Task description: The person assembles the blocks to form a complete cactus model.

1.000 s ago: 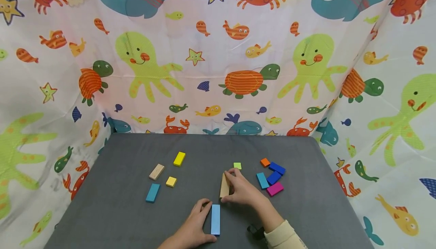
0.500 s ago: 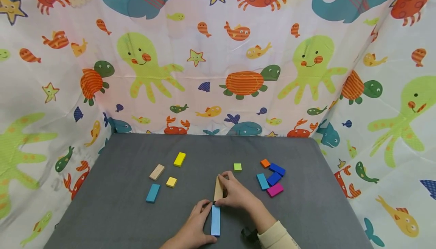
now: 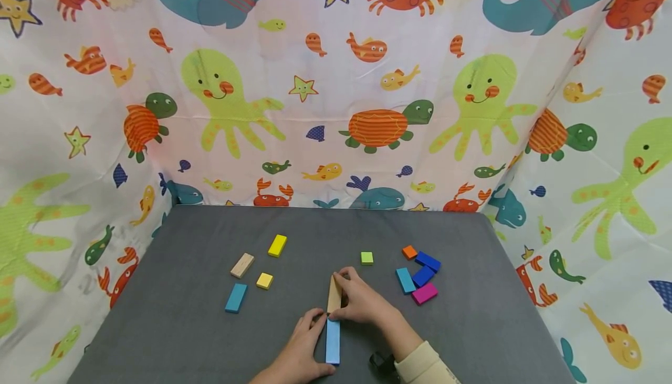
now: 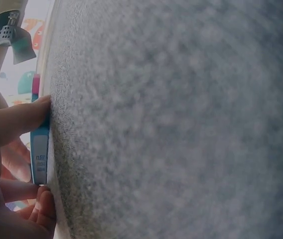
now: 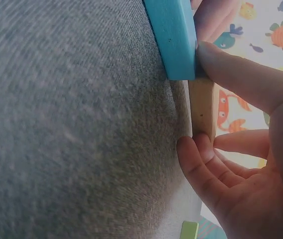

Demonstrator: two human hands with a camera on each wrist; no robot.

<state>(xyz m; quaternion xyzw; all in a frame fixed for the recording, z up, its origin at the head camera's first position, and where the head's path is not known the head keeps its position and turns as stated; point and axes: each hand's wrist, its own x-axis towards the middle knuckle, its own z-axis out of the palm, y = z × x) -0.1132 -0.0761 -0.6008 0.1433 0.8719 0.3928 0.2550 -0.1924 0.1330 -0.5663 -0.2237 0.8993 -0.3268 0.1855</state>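
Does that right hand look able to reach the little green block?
Probably yes: the green block lies just beyond the right hand with nothing between, though that hand should first release the wooden block it holds.

The right hand (image 3: pixel 362 302) covered much of the wooden block's (image 3: pixel 334 297) right side, and oh, fingertips of it and the left hand (image 3: pixel 298 346) masked the join with the light blue block (image 3: pixel 333 342), no telling whether the two touched! Over in the left wrist view, lettering (image 4: pixel 41 162) blurred past reading, the left hand sliced by the edge! The right wrist view clipped the light blue block up top, the green block (image 5: pixel 189 230) below, while the head view cropped the sleeve (image 3: pixel 426 366)
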